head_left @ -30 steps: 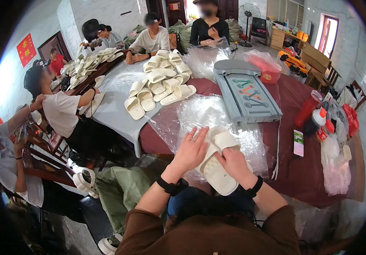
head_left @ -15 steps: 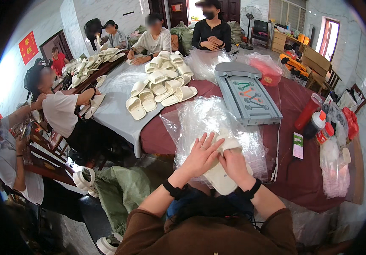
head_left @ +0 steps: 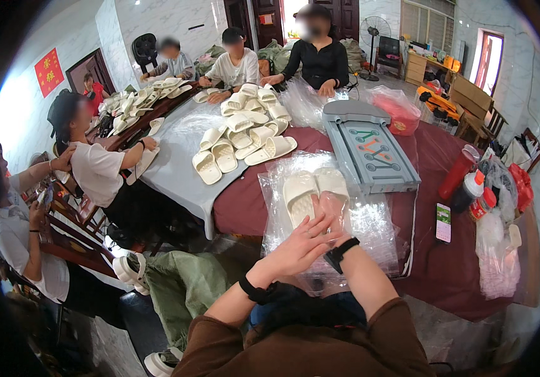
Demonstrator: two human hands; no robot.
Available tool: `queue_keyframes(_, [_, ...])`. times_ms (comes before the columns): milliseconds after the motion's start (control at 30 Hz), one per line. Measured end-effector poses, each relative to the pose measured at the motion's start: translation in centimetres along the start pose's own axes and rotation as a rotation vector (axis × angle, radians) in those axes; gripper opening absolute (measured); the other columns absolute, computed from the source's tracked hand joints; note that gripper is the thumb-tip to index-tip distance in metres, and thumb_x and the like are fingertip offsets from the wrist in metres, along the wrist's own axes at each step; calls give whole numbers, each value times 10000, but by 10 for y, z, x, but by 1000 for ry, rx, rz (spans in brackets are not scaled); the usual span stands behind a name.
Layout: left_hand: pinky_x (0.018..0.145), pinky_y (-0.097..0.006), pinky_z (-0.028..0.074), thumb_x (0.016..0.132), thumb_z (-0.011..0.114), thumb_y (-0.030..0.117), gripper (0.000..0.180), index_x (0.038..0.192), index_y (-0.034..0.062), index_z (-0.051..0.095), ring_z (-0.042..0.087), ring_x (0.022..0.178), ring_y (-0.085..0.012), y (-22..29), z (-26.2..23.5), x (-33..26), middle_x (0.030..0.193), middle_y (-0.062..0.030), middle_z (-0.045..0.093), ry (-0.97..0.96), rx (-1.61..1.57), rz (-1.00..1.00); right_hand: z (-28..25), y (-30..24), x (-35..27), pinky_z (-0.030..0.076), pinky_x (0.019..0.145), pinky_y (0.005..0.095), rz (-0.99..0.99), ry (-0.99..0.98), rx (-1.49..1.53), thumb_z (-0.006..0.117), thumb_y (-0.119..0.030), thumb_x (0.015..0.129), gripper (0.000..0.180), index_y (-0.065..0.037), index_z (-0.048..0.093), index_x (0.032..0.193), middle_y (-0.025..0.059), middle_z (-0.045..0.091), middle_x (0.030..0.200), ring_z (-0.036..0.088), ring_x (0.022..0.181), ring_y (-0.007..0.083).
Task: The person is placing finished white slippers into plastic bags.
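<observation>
A pair of cream slippers (head_left: 299,191) lies in front of me at the table edge, toes away from me, inside a clear plastic bag (head_left: 270,217). Through the film my right hand (head_left: 333,217) shows on the right-hand slipper, its fingers reaching in under the strap and partly hidden. My left hand (head_left: 301,244) rests across the bag's near end against my right hand, fingers stretched out and holding nothing. Beneath them lies a stack of clear plastic bags (head_left: 377,235).
Beyond my hands stand a grey plastic case (head_left: 373,151) and a pile of cream slippers (head_left: 242,132). A phone (head_left: 443,223), a red bottle (head_left: 459,173) and a pink plastic bundle (head_left: 498,257) sit right on the maroon tablecloth (head_left: 433,270). Several people work along the far and left sides.
The slippers have moved away from me and turned, and now lie inside the clear bag. My right hand has gone into the bag with them; my left has moved back toward me.
</observation>
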State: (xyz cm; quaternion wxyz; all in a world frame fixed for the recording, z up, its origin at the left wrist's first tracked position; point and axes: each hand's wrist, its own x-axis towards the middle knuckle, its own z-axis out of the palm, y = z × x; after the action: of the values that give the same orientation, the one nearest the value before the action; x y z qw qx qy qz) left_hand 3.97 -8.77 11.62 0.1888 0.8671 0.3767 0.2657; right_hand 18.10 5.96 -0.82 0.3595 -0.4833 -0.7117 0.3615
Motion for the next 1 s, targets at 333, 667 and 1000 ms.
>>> queue_keyframes(333, [1192, -507, 195, 868, 671, 408, 721, 1496, 152, 427, 170, 1492, -406, -32, 0, -69, 1600, -213, 239, 150, 38, -180, -16, -61, -113, 351, 1103, 492, -428, -45, -551, 651, -202, 890, 538, -11, 508, 1372, 329, 410, 1422, 443, 1299, 470])
queue_keyframes(667, [1128, -456, 346, 797, 707, 87, 585, 1358, 66, 540, 393, 1397, -371, -38, 27, -103, 1510, -194, 411, 547, 132, -316, -172, -68, -129, 509, 836, 386, -326, 166, -471, 661, -29, 795, 297, -102, 705, 1080, 88, 682, 1128, 619, 1023, 301])
queue_keyframes(1000, [981, -418, 495, 789, 593, -64, 392, 1145, 71, 686, 609, 1177, -323, -55, 34, -108, 1213, -119, 667, 405, 95, -167, -163, -8, -114, 450, 1004, 434, -634, -168, -473, 663, -30, 747, 324, -118, 707, 1056, 76, 609, 1285, 511, 1231, 323])
